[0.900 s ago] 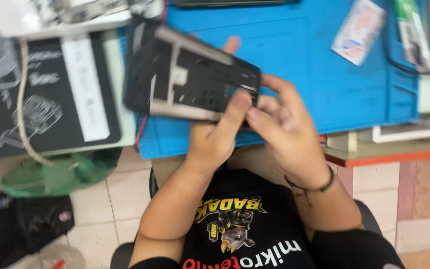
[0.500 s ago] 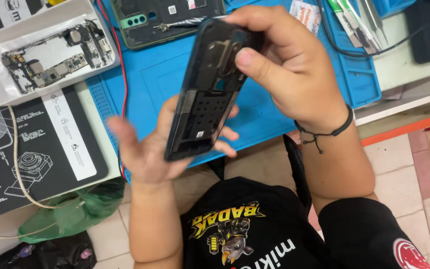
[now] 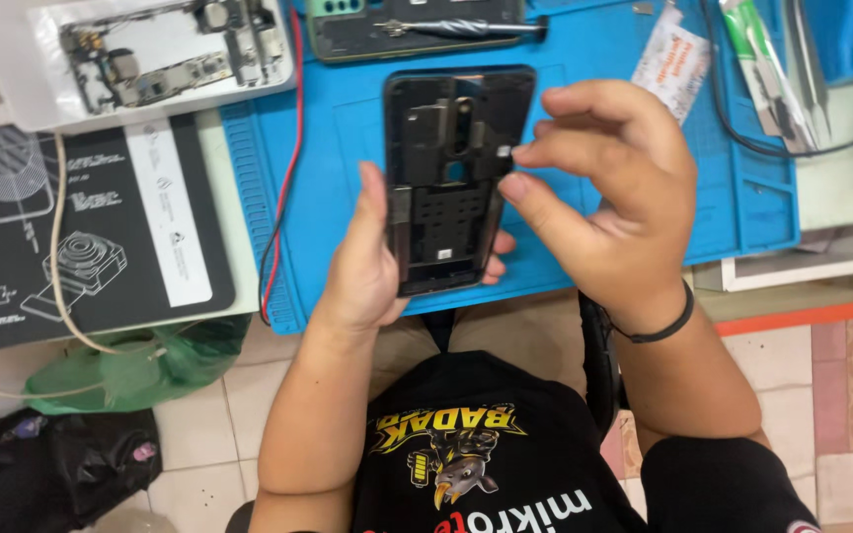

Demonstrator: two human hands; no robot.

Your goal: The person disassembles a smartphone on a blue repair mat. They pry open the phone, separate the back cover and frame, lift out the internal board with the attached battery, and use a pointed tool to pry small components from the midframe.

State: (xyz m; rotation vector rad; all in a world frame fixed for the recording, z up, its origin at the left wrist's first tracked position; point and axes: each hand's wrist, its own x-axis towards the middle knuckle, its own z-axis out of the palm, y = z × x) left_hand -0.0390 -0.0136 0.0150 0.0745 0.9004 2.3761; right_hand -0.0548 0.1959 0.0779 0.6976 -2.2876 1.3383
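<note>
half a second ago my right hand (image 3: pixel 609 212) gripped the frame (image 3: pixel 454 178) tilted; now my left hand (image 3: pixel 372 262) cradles it flat over the blue mat (image 3: pixel 584 59), fingers wrapped behind, while my right fingertips pinch narrowly at its right edge, working on a small part

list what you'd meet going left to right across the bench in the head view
black printed mat → red and black wires → left hand → black phone frame → right hand → black cable
</note>
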